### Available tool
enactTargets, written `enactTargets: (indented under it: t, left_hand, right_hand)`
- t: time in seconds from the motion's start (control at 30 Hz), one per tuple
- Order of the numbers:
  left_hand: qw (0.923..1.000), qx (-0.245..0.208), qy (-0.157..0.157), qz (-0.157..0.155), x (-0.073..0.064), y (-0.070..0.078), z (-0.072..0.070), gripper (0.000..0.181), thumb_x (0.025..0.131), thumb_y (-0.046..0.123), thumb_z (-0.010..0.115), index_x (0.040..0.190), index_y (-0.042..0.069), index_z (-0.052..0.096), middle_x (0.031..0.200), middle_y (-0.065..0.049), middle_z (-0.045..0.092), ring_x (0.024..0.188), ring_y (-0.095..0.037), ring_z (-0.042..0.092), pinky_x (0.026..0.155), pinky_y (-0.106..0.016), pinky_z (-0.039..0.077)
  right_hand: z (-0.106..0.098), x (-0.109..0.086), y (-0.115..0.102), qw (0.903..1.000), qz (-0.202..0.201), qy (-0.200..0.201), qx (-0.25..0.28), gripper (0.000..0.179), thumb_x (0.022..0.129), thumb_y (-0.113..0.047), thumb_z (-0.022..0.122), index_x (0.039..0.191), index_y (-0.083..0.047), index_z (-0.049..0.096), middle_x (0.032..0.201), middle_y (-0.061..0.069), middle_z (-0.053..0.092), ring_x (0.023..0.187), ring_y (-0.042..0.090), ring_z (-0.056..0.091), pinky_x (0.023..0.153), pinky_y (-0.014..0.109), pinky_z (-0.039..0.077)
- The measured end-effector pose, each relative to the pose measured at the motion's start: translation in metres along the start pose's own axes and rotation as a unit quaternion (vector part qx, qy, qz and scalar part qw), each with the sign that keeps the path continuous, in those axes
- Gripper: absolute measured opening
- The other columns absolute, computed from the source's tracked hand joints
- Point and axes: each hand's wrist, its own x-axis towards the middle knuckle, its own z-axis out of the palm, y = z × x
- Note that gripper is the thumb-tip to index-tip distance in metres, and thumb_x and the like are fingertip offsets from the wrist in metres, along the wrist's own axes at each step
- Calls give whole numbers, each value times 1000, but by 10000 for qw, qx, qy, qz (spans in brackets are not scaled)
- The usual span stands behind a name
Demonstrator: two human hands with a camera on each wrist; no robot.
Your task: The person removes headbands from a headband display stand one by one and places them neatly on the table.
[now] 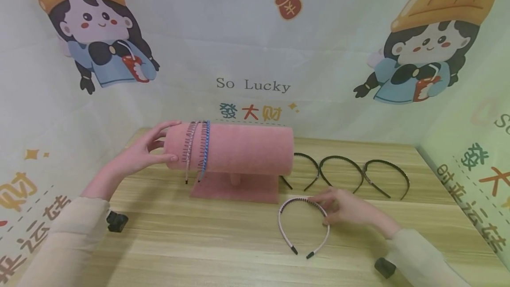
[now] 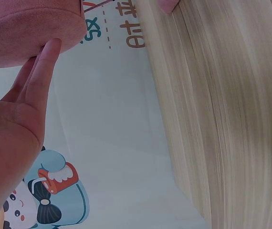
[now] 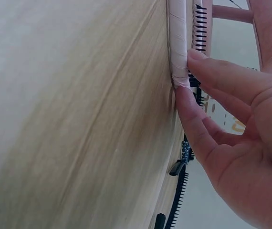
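A pink padded headband display stand (image 1: 251, 147) stands on the table. My left hand (image 1: 137, 152) holds the left end of its roll, thumb at the front and a finger over the top; in the left wrist view, fingers (image 2: 43, 76) touch the end. Near that end, a pale toothed headband (image 1: 189, 149) and a blue toothed headband (image 1: 206, 147) sit over the roll. In front of the stand, to its right, a pale pink headband (image 1: 283, 227) with black tips lies on the table. My right hand (image 1: 346, 207) pinches its right side between thumb and fingers (image 3: 212, 71).
Several dark toothed headbands lie in a row behind my right hand, among them a middle one (image 1: 338, 158) and a rightmost one (image 1: 388, 163). The leftmost is partly hidden by the stand. A printed cloth backdrop (image 1: 247, 56) surrounds the wooden table (image 1: 207, 242).
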Motion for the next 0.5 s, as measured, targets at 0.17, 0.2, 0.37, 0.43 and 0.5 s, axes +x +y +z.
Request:
enactTargets:
  t: [0.17,0.2,0.37,0.43,0.5]
  left_hand:
    - [10000,-16,16,-47,0,0,0,81,90,5,70,155,27,26,143,9,42,120,5,51,94,-15,48]
    - [10000,-17,19,-65,0,0,0,81,90,5,70,155,28,26,143,9,42,120,5,51,94,-15,48]
    - [9999,-38,19,-127,-1,1,0,80,90,6,70,155,28,27,142,7,42,119,4,51,92,-17,50]
    - [9999,-32,10,-134,-1,1,0,80,91,6,70,155,28,26,142,7,42,119,3,51,92,-18,50]
    - [9999,-17,6,-142,-1,1,0,80,91,6,69,155,28,26,142,6,42,119,3,51,92,-19,51]
  right_hand:
    - [0,6,4,9991,17,-21,429,61,78,-10,79,134,1,58,123,23,60,99,24,66,75,19,57]
    - [0,7,4,9990,40,-18,456,61,78,-10,79,133,1,58,120,22,62,97,22,66,74,18,57]
    - [-1,12,3,9992,74,11,402,60,78,-10,79,133,2,58,106,14,69,89,15,66,74,20,57]
    - [-1,13,3,9993,76,19,354,60,78,-10,79,133,2,58,104,13,70,87,12,66,73,20,56]
    - [-1,14,3,9994,75,18,329,59,78,-10,79,132,3,58,102,13,71,86,10,66,73,20,56]
